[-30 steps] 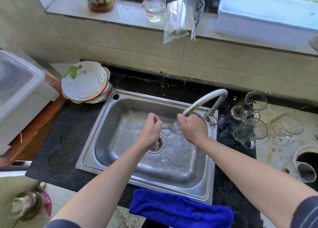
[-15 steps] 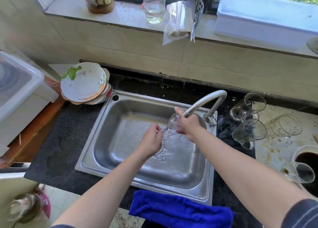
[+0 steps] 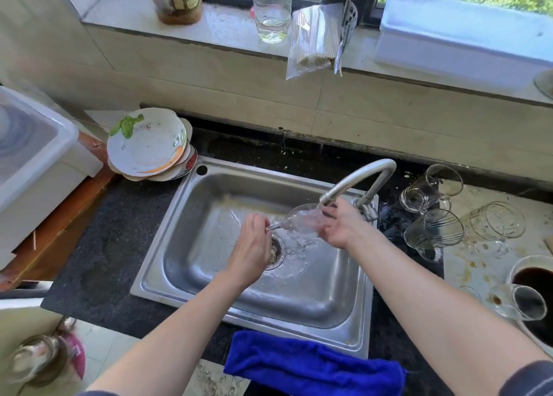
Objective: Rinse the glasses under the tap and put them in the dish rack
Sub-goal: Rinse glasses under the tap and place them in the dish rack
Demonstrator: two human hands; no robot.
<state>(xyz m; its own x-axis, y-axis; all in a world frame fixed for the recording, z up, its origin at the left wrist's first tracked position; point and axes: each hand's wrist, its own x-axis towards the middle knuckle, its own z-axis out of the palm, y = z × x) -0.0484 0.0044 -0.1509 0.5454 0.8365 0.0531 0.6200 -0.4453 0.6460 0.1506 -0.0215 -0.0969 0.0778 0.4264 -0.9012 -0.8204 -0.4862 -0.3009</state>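
A clear stemmed glass (image 3: pixel 299 220) lies tilted under the spout of the metal tap (image 3: pixel 356 180), water running over it into the steel sink (image 3: pixel 209 204). My left hand (image 3: pixel 254 246) pinches the stem at the left. My right hand (image 3: pixel 341 226) cups the bowl of the glass from the right, fingers partly hidden behind it. Several glass mugs (image 3: pixel 431 186) lie on their sides on the counter right of the sink. No dish rack shows.
A stack of dirty plates (image 3: pixel 148 144) sits at the sink's back left corner. A blue cloth (image 3: pixel 311 365) hangs over the front edge. A white bin (image 3: pixel 33 156) stands left. A bowl of dark liquid (image 3: pixel 535 282) and a small cup (image 3: pixel 523 303) sit at right.
The glass has stayed under the tap. My right hand slid from over the bowl to its right side, and my left hand shifted slightly left along the stem.
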